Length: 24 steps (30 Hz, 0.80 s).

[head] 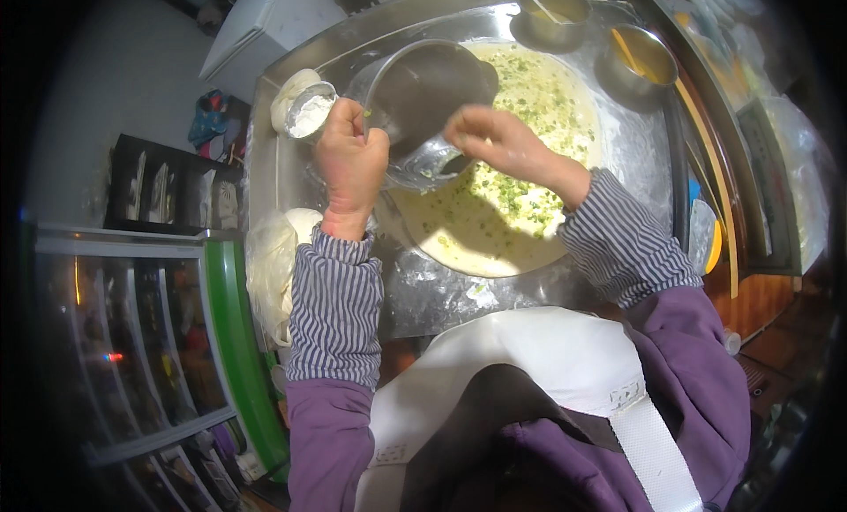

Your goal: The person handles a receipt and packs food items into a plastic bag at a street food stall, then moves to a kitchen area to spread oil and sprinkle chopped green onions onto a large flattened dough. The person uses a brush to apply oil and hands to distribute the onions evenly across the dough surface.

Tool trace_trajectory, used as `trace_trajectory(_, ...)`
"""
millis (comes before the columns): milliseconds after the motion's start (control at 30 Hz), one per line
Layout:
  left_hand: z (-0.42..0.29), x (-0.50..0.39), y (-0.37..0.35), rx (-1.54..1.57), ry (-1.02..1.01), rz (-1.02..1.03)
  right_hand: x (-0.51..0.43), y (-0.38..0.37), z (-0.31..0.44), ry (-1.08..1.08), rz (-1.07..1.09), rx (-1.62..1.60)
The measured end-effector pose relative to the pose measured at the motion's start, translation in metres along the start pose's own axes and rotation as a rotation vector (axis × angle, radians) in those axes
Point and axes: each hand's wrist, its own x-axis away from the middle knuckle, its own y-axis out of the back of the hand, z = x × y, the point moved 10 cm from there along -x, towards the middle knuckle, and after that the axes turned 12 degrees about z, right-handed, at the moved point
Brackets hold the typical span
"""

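Note:
My left hand [351, 158] is closed at the left rim of a large metal pot [430, 82], which is tilted above the worktop. Bits of chopped scallion cling inside the pot near its lower edge. My right hand [506, 145] hovers by the pot's right side, its fingers bent together and blurred; whether anything is between them cannot be made out. Beneath both lies a broad round sheet of dough [516, 260], strewn with chopped scallion [529, 194]. The pot hides the sheet's upper left part.
A small metal bowl of flour [311, 117] rests at the left against pale dough [286, 95]. More dough [303, 224] sits under plastic film [268, 260]. Two metal pots with utensils, one rear [552, 26] and one right [635, 69], stand on the floured metal worktop [430, 307].

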Motion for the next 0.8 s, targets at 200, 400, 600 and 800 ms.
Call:
trace_trajectory(200,-0.015,0.011,-0.026,0.039,0.038,0.054,-0.035,0.002,0.031,0.056,-0.226,-0.485)
trace_trajectory(400,-0.013,0.011,-0.024,-0.022,0.044,0.034,-0.028,0.006,0.049,0.065,-0.152,-0.581)
trace_trajectory(600,0.015,0.024,0.023,0.031,0.081,-0.095,0.019,0.028,0.025,0.026,0.105,-0.5)
trace_trajectory(800,0.007,0.037,0.042,-0.008,0.069,-0.176,0.032,0.022,0.005,0.021,-0.122,0.202)
